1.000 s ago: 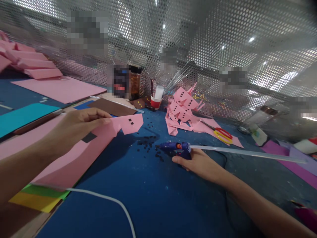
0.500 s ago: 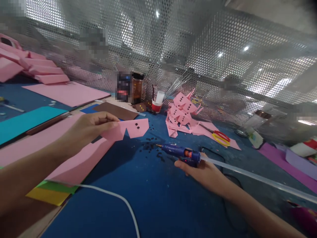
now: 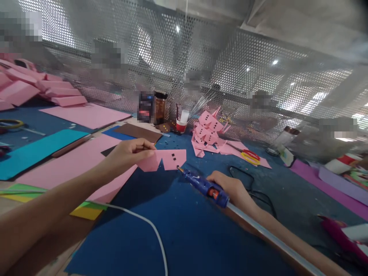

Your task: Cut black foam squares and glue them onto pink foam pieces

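Between the thumb and fingers of my left hand (image 3: 133, 153) is a notched pink paper piece (image 3: 151, 161), held above the blue table. Two small black squares (image 3: 173, 156) show on its right part. My right hand (image 3: 230, 184) is closed round a blue hot glue gun (image 3: 201, 184), with a long clear glue stick (image 3: 264, 232) coming out of its back. The gun's nozzle meets the lower edge of the pink piece, where a third dark square sits at the tip. Whether that square is stuck to the paper or the nozzle, I cannot tell.
Behind stands a pile of pink paper shapes with black squares (image 3: 205, 132), beside red-and-yellow scissors (image 3: 250, 156). A red-and-white cup (image 3: 181, 125) and a brown jar (image 3: 161, 109) are near the mesh screen. Pink sheets (image 3: 86, 115) lie left; a white cord (image 3: 143, 220) crosses the front.
The glue gun has turned and its tip has come from the black bits on the table to the pink piece's lower edge. My left hand has shifted slightly right with the paper.
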